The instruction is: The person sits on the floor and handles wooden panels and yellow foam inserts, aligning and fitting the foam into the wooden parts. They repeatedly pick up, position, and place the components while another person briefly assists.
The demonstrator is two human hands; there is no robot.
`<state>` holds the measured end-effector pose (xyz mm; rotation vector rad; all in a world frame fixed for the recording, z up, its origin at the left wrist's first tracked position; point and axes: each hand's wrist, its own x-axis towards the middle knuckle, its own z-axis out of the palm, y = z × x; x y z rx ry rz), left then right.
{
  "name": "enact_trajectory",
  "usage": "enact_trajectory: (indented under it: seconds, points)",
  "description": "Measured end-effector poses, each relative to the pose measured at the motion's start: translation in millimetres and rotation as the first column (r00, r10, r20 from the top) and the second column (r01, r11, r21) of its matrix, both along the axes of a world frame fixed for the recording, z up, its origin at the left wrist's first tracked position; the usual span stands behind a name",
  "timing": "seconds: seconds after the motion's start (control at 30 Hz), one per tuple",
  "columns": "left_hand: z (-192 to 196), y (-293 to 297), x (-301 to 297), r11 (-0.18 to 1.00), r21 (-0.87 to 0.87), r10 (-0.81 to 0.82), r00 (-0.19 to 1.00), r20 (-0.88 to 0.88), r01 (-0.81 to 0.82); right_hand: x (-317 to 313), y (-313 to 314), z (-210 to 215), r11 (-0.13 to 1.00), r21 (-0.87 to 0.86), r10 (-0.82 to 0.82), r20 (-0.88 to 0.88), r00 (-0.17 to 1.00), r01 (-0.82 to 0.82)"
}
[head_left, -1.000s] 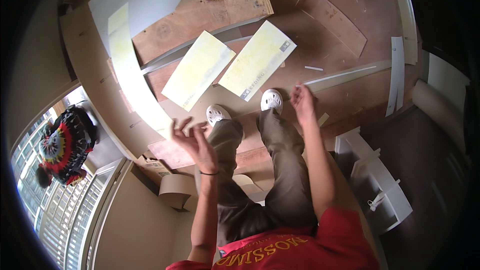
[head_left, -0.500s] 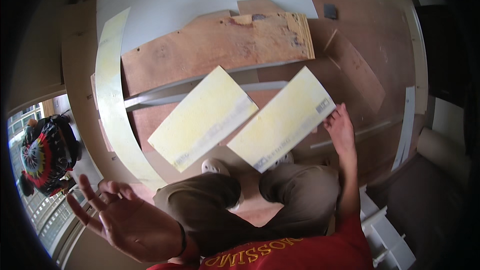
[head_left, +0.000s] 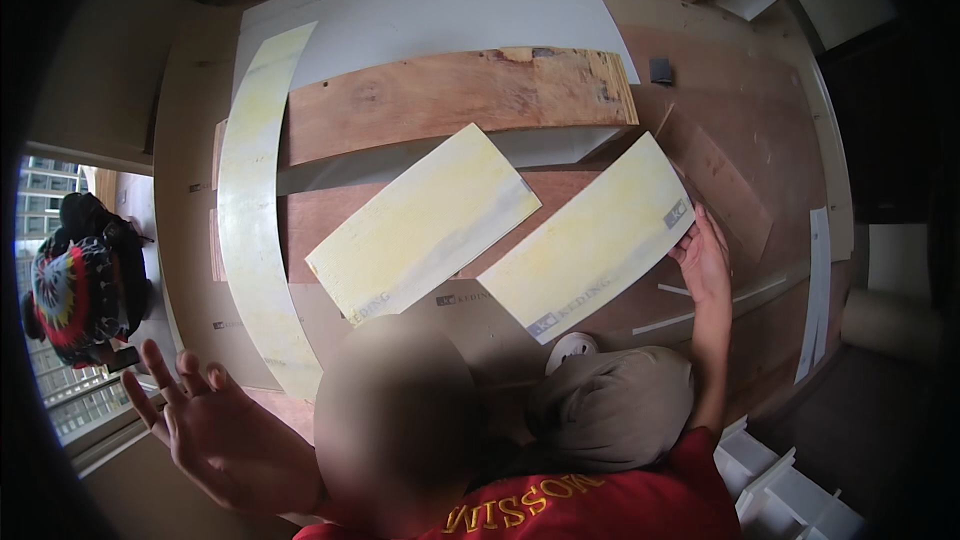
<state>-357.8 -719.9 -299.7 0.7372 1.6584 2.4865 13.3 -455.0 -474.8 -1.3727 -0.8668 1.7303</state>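
My right hand (head_left: 706, 258) grips the right-hand edge of a pale yellow rectangular panel (head_left: 592, 242) with grey printed corners, which is tilted in front of my knees. Just left of it, a second pale yellow panel (head_left: 425, 225) of like size slants the same way, a narrow gap between the two. My left hand (head_left: 225, 430) is raised at the lower left, palm showing and fingers spread, touching nothing. Farther left, a long pale yellow strip (head_left: 250, 210) lies across the ends of brown boards.
A thick plywood box piece (head_left: 455, 95) stands beyond the panels, before a large white sheet (head_left: 420, 0). A small dark block (head_left: 661, 70) lies right of it. At far left a person in a colourful patterned top (head_left: 85, 275) is bent over near a window. White shelving (head_left: 775, 485) stands lower right.
My view has shifted, so the boards and both panels sit slightly farther right. My right hand keeps its hold on the panel's edge; my left hand stays raised. A blurred patch now covers my left knee.
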Motion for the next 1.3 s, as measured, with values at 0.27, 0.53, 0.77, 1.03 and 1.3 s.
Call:
enact_trajectory:
  seconds: [0.27,0.53,0.77,1.03,1.3]
  points:
    - [-77.7,-63.0,-24.0,0.903,-0.31,0.323,0.946,0.032,-0.298,5.9,31.5,-19.7,0.996,-0.03,0.087,0.103,0.991,-0.084]
    - [-126.0,-96.6,-42.5,0.538,-0.752,0.145,0.921,-0.361,-0.38,17.0,63.0,-42.8,0.984,0.012,0.172,0.222,0.96,-0.18]
    - [-151.5,-91.2,-85.0,0.116,-0.86,-0.157,0.846,-0.51,-0.497,-16.1,61.7,-0.4,0.845,0.522,-0.243,0.568,0.786,-0.116]
    - [-169.0,-87.5,-119.9,0.105,-0.958,-0.076,0.959,-0.275,-0.266,-287.8,-26.8,82.8,0.606,0.2,0.767,0.111,0.632,-0.77]
    - [-138.9,-86.0,-123.5,0.257,-0.909,-0.135,0.919,-0.371,-0.329,-411.2,-74.7,54.4,0.593,0.033,0.788,-0.226,0.572,-0.805]
